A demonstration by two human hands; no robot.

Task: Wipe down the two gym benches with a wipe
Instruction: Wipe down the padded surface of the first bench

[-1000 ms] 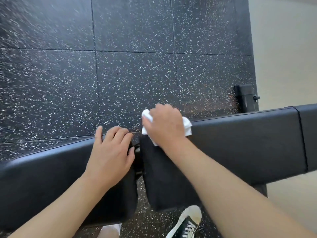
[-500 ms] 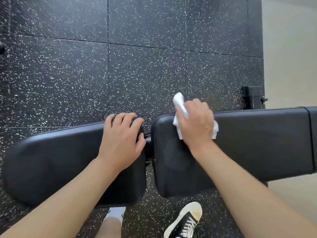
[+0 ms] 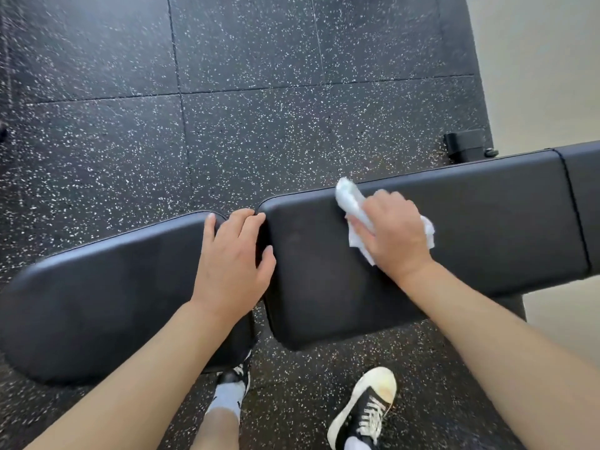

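A black padded gym bench runs across the view in two pads. Its seat pad (image 3: 107,300) lies at the left, its long back pad (image 3: 487,232) at the right. My right hand (image 3: 397,237) grips a crumpled white wipe (image 3: 352,203) and presses it on the back pad, a little right of the gap between the pads. My left hand (image 3: 232,259) rests flat on the right end of the seat pad, its fingertips at the gap. Only this one bench is in view.
Black rubber floor tiles with white speckles (image 3: 246,131) lie beyond the bench. A black frame foot (image 3: 466,146) sticks out behind the back pad at the right. A pale wall (image 3: 535,66) rises at the right. My two sneakers (image 3: 365,407) stand below the bench.
My right hand has slid the wipe to the right along the back pad, away from the gap. The left hand has kept its place on the seat pad's end. The view has shifted.
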